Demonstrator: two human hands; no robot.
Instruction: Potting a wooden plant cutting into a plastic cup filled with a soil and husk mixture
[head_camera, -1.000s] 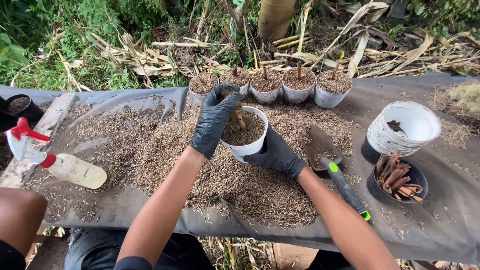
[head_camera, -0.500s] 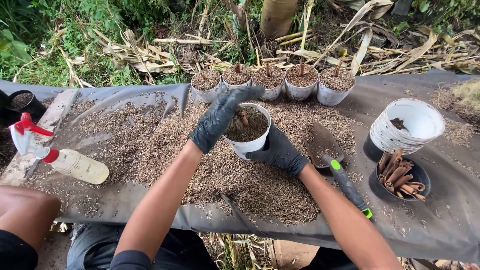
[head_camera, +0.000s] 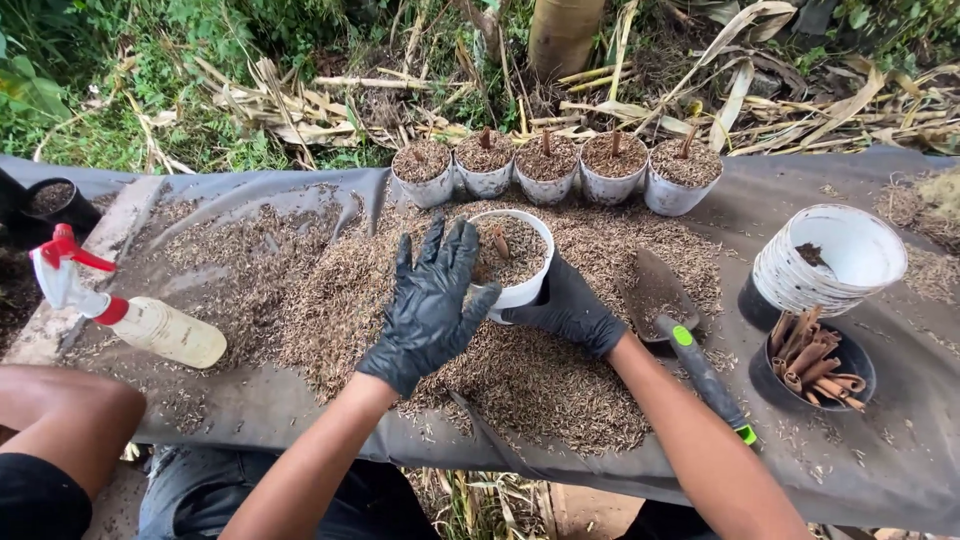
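A small white pot (head_camera: 524, 291) filled with brown husk mix, a short brown cutting standing in it, sits on a heap of husks (head_camera: 520, 370). My right hand (head_camera: 570, 305), in a black glove, grips the pot's near right side. My left hand (head_camera: 432, 300), also in a black glove, is spread open just left of the pot, fingers apart, thumb touching the rim. Several filled white pots (head_camera: 548, 168), each with a cutting stub, stand in a row behind.
A grey sheet (head_camera: 880, 440) covers the bench. A trowel (head_camera: 690, 345) with a black and green handle lies to the right. A stack of white pots (head_camera: 825, 262) and a black pot of brown cuttings (head_camera: 812, 368) stand far right. A spray bottle (head_camera: 135, 315) lies at left.
My left hand lifted off the top of the pot and moved down to its left side, fingers spread. The right hand kept hold of the pot.
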